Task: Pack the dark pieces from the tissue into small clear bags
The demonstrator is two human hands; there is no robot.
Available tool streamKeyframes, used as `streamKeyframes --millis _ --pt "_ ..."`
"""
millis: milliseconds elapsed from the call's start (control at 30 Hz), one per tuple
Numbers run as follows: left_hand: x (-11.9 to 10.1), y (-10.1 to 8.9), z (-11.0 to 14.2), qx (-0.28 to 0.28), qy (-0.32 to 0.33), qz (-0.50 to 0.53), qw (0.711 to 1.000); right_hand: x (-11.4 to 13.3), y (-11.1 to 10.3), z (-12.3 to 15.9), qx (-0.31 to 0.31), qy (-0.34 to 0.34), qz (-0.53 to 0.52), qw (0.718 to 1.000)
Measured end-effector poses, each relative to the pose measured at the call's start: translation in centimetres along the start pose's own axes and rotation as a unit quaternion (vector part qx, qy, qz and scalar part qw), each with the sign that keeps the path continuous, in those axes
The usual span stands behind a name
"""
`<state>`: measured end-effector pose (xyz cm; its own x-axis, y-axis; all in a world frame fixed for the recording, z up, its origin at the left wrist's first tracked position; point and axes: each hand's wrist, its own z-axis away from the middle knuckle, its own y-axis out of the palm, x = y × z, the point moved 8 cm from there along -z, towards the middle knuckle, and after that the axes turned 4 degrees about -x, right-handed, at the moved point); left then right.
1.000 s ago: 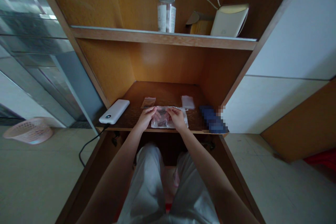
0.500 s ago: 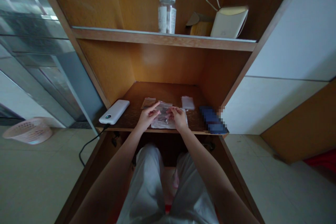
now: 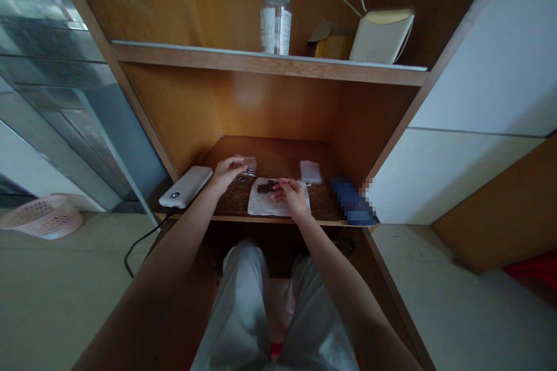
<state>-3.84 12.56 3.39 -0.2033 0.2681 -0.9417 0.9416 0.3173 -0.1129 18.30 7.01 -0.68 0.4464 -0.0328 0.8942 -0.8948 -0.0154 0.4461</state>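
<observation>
A white tissue [image 3: 265, 206] lies on the wooden desk shelf [image 3: 270, 153] with a small heap of dark pieces [image 3: 265, 187] on it. My right hand [image 3: 292, 197] rests on the tissue just right of the heap, fingers curled toward it. My left hand [image 3: 226, 173] reaches to the left and pinches a small clear plastic bag [image 3: 248, 166] at the back left of the tissue. Another small clear bag [image 3: 310, 172] lies to the right.
A white power bank [image 3: 185, 186] with a black cable [image 3: 139, 240] sits at the desk's left front corner. A dark blue object [image 3: 350, 200] lies at the right. On the upper shelf stand a clear jar [image 3: 275, 10], a small box [image 3: 331, 40] and a cream pouch [image 3: 380, 35]. A pink basket [image 3: 41, 217] is on the floor at left.
Both hands held a clear bag over the tissue. The left hand has since carried the bag away to the left, and dark pieces now lie bare on the tissue.
</observation>
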Motion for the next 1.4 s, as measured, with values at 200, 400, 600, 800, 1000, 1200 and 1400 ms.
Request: streamKeyframes --millis 200,400,600,800,1000,1200,1400 --pt "2.5 -0.1 -0.3 0.016 -0.023 0.001 1.0 0.1 0.1 0.1 0.009 -0.001 0.005 1.0" --pt "3.1 -0.2 -0.4 -0.005 -0.021 -0.044 0.999 0.0 0.1 0.0 0.001 -0.007 0.005 1.0" --pt "3.7 0.0 -0.6 0.0 -0.002 -0.063 0.998 -0.2 0.0 -0.1 0.002 0.0 0.014 1.0" --pt "3.5 -0.4 -0.6 -0.014 0.025 -0.073 0.997 -0.1 0.1 0.0 0.003 0.004 0.017 1.0" --pt "0.3 -1.6 0.6 -0.134 0.069 0.026 0.988 0.0 0.3 0.1 0.008 0.005 0.024 1.0" --pt "-1.6 1.0 4.4 -0.067 0.007 0.171 0.983 0.0 0.5 0.2 0.019 -0.002 0.031 0.999" --pt "-0.6 3.4 7.5 0.059 -0.076 0.144 0.985 0.2 0.6 0.3 0.013 -0.031 0.077 0.996"
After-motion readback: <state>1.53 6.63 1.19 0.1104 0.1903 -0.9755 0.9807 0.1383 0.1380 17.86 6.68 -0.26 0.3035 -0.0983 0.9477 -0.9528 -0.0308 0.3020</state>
